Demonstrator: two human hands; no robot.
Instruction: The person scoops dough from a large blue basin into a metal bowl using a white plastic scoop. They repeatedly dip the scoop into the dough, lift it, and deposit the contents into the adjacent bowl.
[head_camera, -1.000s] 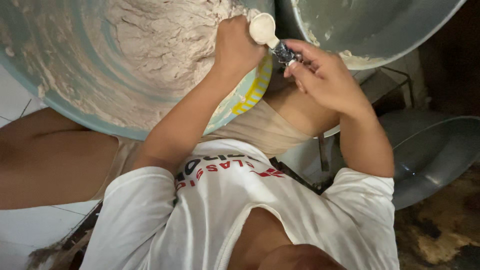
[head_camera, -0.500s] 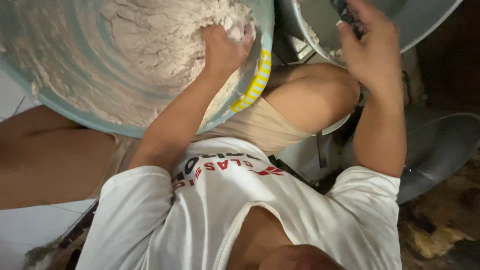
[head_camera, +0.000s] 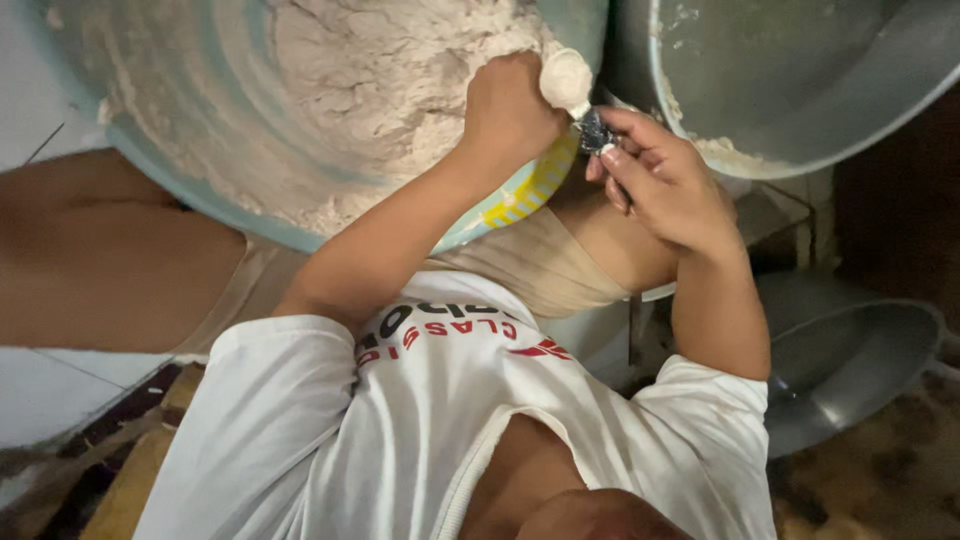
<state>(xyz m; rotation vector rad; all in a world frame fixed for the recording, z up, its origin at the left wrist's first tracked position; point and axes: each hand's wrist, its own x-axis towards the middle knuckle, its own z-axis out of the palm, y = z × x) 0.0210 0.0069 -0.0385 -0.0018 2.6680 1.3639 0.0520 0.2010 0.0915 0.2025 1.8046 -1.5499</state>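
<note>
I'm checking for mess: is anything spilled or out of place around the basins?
Nothing looks spilled. The dough sits inside the big blue basin, smeared up its wall. The left hand holds a dough-coated spoon; the right hand pinches a small dark object.

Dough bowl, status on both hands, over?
Left hand fisted in dough, squeezing out a ball. Right hand holds spoon under it. Nothing blocking.
</note>
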